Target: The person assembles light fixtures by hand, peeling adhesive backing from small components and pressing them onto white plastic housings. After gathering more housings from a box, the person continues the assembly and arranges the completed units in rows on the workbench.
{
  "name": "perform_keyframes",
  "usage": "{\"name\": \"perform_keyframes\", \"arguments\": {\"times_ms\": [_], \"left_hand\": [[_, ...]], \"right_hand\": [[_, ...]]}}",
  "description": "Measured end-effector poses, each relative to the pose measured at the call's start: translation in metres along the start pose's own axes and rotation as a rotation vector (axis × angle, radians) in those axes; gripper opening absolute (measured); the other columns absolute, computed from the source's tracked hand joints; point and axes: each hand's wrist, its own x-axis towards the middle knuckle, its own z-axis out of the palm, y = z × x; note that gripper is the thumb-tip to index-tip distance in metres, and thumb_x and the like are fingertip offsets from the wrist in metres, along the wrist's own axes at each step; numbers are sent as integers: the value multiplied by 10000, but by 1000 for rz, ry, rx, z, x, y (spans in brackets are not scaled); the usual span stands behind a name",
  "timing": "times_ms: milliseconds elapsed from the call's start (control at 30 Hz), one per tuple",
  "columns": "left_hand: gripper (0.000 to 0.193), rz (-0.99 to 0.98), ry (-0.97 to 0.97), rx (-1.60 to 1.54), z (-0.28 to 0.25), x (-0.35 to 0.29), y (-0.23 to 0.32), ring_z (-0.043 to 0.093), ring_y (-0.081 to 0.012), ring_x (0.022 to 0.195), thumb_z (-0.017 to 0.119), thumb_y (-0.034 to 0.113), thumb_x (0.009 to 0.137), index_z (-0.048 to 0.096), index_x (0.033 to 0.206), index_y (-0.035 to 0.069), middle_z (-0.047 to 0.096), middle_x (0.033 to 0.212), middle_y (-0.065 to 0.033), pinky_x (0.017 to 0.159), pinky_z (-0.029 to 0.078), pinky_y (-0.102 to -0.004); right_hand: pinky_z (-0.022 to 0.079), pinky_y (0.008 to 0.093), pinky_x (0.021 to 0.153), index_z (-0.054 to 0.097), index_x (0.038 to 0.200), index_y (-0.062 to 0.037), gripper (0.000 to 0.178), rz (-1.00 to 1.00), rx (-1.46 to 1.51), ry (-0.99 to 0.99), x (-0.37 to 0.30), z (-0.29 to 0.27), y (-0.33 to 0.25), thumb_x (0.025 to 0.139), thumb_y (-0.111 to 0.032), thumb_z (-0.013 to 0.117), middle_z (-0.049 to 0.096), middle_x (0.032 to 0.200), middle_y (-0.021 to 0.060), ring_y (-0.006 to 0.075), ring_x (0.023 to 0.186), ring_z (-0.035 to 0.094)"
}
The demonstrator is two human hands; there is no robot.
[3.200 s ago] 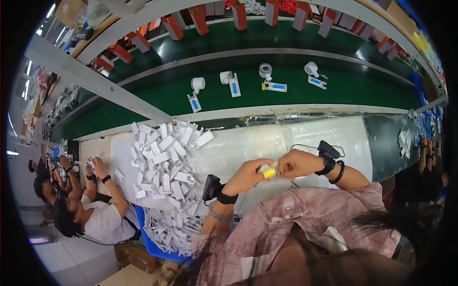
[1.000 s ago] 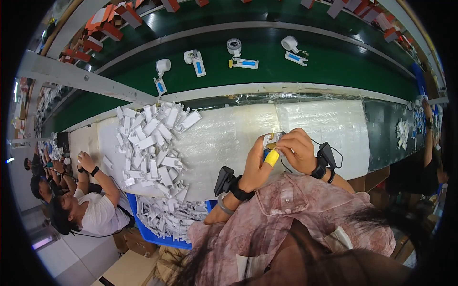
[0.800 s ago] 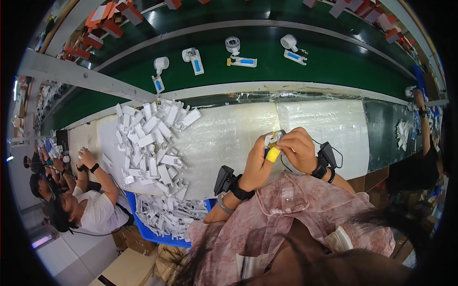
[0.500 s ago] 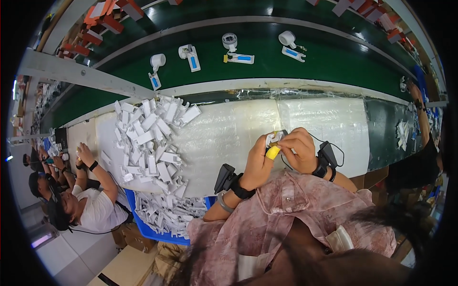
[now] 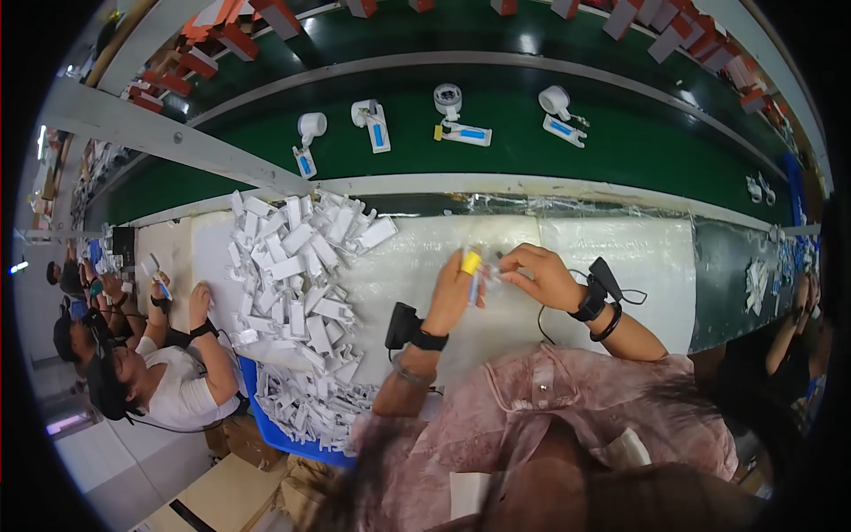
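My left hand (image 5: 450, 291) is closed around a small white plastic housing (image 5: 480, 291) that shows a yellow piece (image 5: 471, 262) at its top and a bluish strip along its side. To its right, a short gap away, my right hand (image 5: 541, 279) has thumb and forefinger drawn together; whatever lies at their tips is too small and blurred to name. Left of my hands spreads a heap of white plastic housings (image 5: 297, 257). More of the same parts fill a blue bin (image 5: 266, 417) below the heap, at the table's near edge.
Beyond the pale covered worktable (image 5: 417, 257) runs a green conveyor belt (image 5: 239, 151). Several white round-headed devices (image 5: 448, 102) with blue batteries lie on it. A metal post (image 5: 195, 137) crosses at upper left. Co-workers sit left (image 5: 177, 381) and right. Cables trail by my right wrist.
My hands have drawn apart, the left moving left with the housing and turning it so the bluish strip shows. The view has shifted slightly. The left co-worker's hands have separated.
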Motion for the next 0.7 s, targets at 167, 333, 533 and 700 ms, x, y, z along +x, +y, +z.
{"name": "perform_keyframes", "arguments": {"times_ms": [167,333,533,700], "left_hand": [[230,276,309,53,-75,66,51,573,-124,569,394,214,990,456,1153,63,589,861,-71,412,506,-271],[454,885,979,926,-152,144,88,573,-320,1002,523,75,912,359,1316,-52,522,1187,-228,849,494,-425],[558,699,1112,1449,-166,209,103,536,-355,1049,767,231,710,526,1167,20,575,1140,-171,876,420,-474],[455,273,1044,1269,-189,271,97,599,-354,926,736,370,733,594,1042,68,658,920,-144,814,446,-471]], "right_hand": [[483,298,640,633,944,-23,104,112,98,-58,22,10,15,870,-92,655,621,834,90,203,754,621],[498,323,646,625,960,-35,113,132,129,-137,24,31,27,879,-113,625,619,851,113,247,747,627],[497,360,667,626,943,-37,111,166,138,-179,26,43,35,879,-126,613,627,872,117,299,779,622],[507,376,700,633,938,-51,98,153,94,-209,29,49,34,863,-113,614,632,884,114,312,805,623]]}}
